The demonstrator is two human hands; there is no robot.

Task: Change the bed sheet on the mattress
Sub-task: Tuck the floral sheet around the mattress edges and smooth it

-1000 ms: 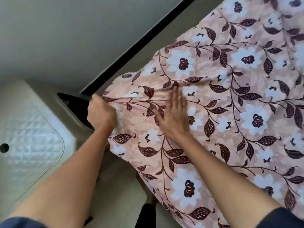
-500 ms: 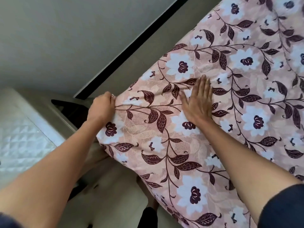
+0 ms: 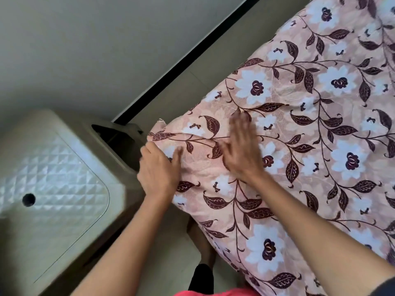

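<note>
The pink bed sheet [image 3: 310, 167], printed with white flowers and dark maroon leaves, covers the mattress and fills the picture from 12 o'clock round to 5 o'clock. The mattress itself is hidden under the cloth. One covered corner of the bed points toward 9 o'clock, just left of the picture's middle, and both hands are at that corner.

The left hand [image 3: 157, 170] grips the sheet right at the corner. Its thumb lies on top of the fabric and its fingers are bent over the edge, down the side. The right hand [image 3: 240, 150] sits at 2 o'clock from the left one, close beside it. It lies flat on the sheet with the palm down and the fingers straight, holding nothing. It is blurred, so the fingertips are hard to make out.

At 8 o'clock stands a cream plastic cabinet [image 3: 64, 221] with a quilted diamond-pattern top and a small round hole [image 3: 28, 199]. It is just beside the bed corner. A black skirting strip [image 3: 192, 54] runs along the foot of the wall [image 3: 96, 39] from 10 o'clock up toward 12 o'clock.
</note>
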